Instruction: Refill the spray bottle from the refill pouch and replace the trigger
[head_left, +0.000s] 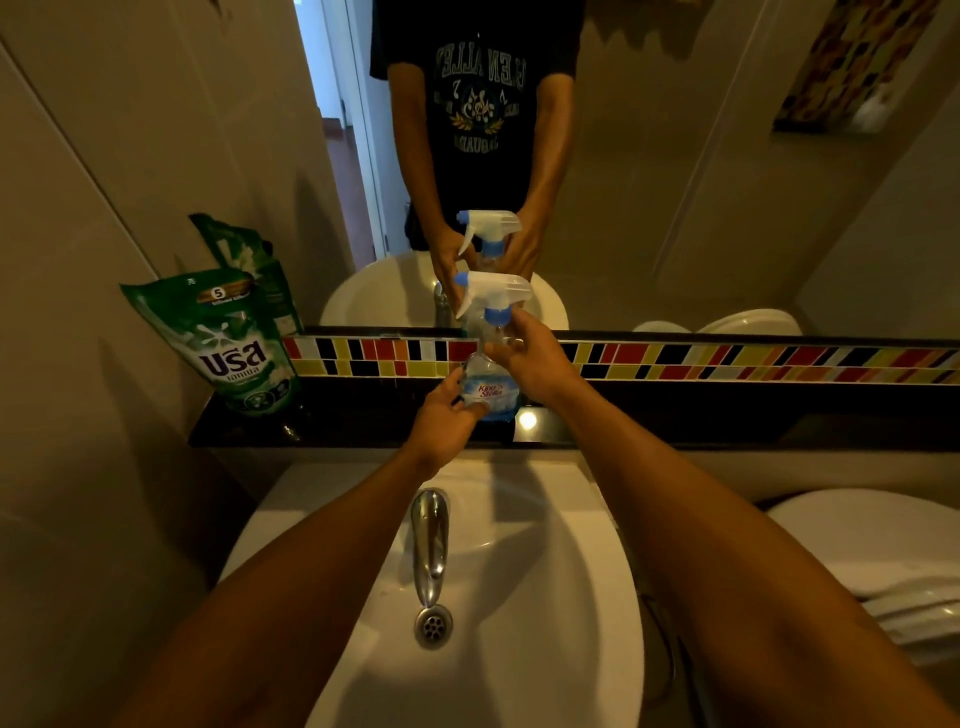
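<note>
A clear spray bottle with a blue label stands upright on the dark ledge behind the sink. Its white trigger head with a blue collar sits on the neck. My left hand grips the lower body of the bottle from the left. Higher up, my right hand wraps the neck just under the blue collar. A green refill pouch leans against the wall at the ledge's left end, apart from both hands.
A white sink with a chrome tap and drain lies below my arms. A mirror above the tiled strip reflects the person and the bottle. A white toilet lid is at right.
</note>
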